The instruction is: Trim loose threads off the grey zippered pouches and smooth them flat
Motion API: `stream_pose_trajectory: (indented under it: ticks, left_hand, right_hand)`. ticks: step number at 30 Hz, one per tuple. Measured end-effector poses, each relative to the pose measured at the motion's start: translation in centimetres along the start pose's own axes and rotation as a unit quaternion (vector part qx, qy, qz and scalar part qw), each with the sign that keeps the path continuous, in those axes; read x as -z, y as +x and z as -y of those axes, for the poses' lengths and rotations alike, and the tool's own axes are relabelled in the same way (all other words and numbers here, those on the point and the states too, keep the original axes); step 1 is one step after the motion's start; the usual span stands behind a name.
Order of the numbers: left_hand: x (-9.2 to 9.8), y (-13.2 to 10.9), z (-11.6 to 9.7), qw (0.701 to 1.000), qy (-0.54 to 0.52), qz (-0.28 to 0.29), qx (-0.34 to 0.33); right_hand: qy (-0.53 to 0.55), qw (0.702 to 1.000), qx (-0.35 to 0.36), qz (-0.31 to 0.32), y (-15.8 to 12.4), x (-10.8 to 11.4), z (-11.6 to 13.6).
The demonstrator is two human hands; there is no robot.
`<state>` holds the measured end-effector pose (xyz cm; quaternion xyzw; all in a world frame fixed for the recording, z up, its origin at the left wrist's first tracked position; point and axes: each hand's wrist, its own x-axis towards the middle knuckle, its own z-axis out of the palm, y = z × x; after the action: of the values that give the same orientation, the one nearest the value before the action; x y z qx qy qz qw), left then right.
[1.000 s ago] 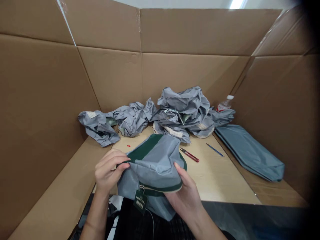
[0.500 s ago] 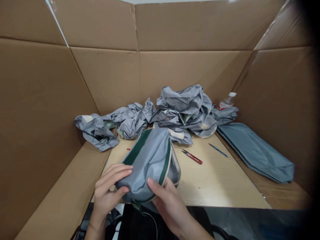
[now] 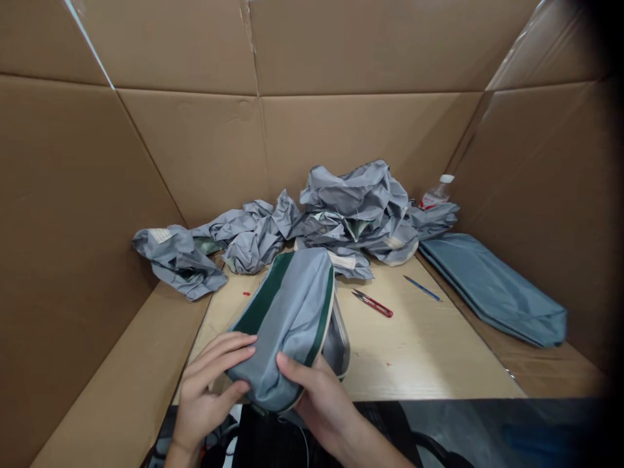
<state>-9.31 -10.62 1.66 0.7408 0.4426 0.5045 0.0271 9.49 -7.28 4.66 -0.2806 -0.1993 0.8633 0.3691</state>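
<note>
A grey-blue fabric pouch (image 3: 290, 312) with dark green stripes and cream piping is held between my two hands over the table's front edge. Its right side gapes, showing a grey inside. My left hand (image 3: 209, 383) grips the left side, fingers on top and thumb at the near end. My right hand (image 3: 324, 396) has its thumb pressed on the top near the piping; its other fingers are hidden behind the fabric. To the right of the pouch lie red thread snips (image 3: 373, 303) and a blue pencil-like stick (image 3: 422, 288).
Crumpled grey fabric pieces (image 3: 355, 195) heap along the back, with another bundle (image 3: 180, 260) at the left. A folded blue-grey fabric piece (image 3: 492, 286) lies on the right, a plastic bottle (image 3: 437, 193) behind it. Cardboard walls (image 3: 370, 130) enclose the table (image 3: 429, 364).
The pouch has been lowered and tilted slightly in my hands, and the tag at its near end is now mostly hidden. My right thumb has shifted a little left. The view has moved slightly.
</note>
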Motion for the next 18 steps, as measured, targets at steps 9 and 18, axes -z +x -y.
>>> stream_pose_trajectory:
  ticks: [9, 18]
  left_hand:
    - [0.1, -0.1, 0.6, 1.0, 0.016, 0.01, 0.014]
    - [1.1, -1.7, 0.0, 0.985, 0.09, -0.062, 0.135]
  right_hand:
    - [0.031, 0.997, 0.009, -0.064, 0.1, 0.8, 0.3]
    - [0.15, 0.984, -0.006, -0.094, 0.5, 1.3, 1.3]
